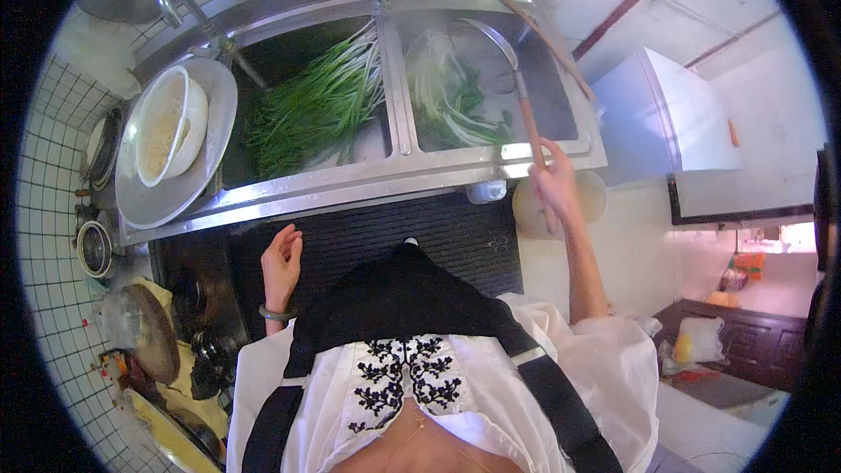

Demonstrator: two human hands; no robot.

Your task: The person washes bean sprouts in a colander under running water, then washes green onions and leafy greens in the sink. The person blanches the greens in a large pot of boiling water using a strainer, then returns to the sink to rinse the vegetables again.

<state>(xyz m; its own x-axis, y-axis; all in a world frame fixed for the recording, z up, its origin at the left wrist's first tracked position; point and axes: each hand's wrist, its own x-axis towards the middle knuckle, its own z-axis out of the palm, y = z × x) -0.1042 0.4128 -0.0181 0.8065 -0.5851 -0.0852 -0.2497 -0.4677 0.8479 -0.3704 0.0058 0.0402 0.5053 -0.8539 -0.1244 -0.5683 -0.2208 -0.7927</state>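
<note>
My right hand (557, 180) grips the wooden handle of a sickle (527, 115), whose curved metal blade reaches over the right sink basin (555, 105). Below the blade, a bunch of leafy greens with pale stems (453, 98) lies in that basin. A larger bunch of long green stalks with white ends (322, 98) rests in the left basin, under the metal faucet (227, 46). My left hand (282, 261), with a bangle at the wrist, is held in front of the sink's front edge, fingers loosely curled, holding nothing.
A white plastic bowl (197, 115) with pale contents stands on a round metal lid or tray (135, 197) at the left. A wooden stick (548, 43) leans across the right basin's corner. A round pale container (591, 200) stands below the sink. A dark ribbed mat (394, 230) covers the floor.
</note>
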